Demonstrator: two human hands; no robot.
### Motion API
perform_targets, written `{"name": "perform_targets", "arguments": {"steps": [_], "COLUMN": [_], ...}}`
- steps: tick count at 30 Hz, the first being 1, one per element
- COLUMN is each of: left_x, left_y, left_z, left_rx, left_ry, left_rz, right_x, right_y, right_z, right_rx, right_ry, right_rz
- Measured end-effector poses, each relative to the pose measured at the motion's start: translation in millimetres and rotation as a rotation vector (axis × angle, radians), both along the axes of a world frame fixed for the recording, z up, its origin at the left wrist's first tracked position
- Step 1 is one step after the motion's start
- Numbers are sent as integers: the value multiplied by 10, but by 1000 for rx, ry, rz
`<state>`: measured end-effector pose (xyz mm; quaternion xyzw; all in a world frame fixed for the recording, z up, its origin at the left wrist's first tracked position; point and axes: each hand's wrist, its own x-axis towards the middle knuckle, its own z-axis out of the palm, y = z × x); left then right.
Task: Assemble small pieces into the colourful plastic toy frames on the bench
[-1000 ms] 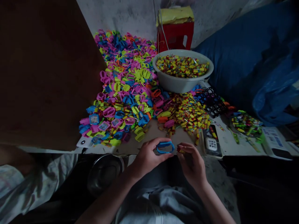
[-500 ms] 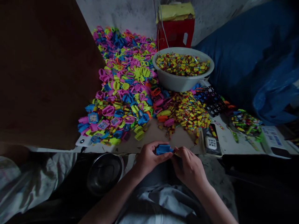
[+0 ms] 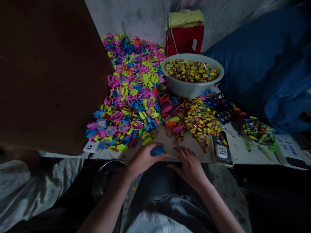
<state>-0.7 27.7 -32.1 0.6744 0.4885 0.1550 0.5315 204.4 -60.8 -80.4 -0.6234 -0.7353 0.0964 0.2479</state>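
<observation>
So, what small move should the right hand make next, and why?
Probably slide the right hand to the blue piece: the left hand pinches it at the edge of the board, and the right hand lies just beside it.

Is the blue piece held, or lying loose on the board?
Held: the left hand grips the blue piece in its fingertips at the edge of the board.

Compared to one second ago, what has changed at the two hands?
The left hand keeps the blue frame, now turned edge-on and lowered to the board. The right hand stopped pinching and lies palm down beside it. Unchanged: pile, bowl.
</observation>
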Motion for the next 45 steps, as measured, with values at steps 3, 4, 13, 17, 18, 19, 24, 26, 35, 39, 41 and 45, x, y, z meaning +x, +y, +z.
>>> {"name": "perform_targets", "arguments": {"steps": [3,4,13,17,18,19,24,26,35,39,41,45], "left_x": [-309,-439,-846,-31,210,438,1106,1145,951,811,733,606], "left_y": [330,465,1083,801,722,654,562,603,517,230,61,-201], "left_z": [208,276,408,112,5,-106,-516,-579,-649,-480,-364,-131], "left_rx": [369,525,1027,958,895,838,798,765,605,419,243,80], "left_ry": [145,218,730,509,445,393,341,282,42,-196,-328,-392], "left_rz": [208,295,625,166,55,-31,-4,13,-154,-183,-141,-99], "right_x": [138,170,206,268,280,291,356,370,274,287,295,277], "right_y": [157,186,122,96,87,75,-33,-85,-80,-103,-131,-165], "right_z": [-202,-271,-545,-601,-609,-613,-574,-551,-300,-120,-20,185], "right_rx": [0,4,34,32,43,62,72,55,8,60,100,207], "right_ry": [-87,-109,-197,-147,-114,-75,126,207,568,615,614,544], "right_rz": [-89,-94,-208,-300,-306,-302,-173,-166,-313,-357,-359,-273]}}
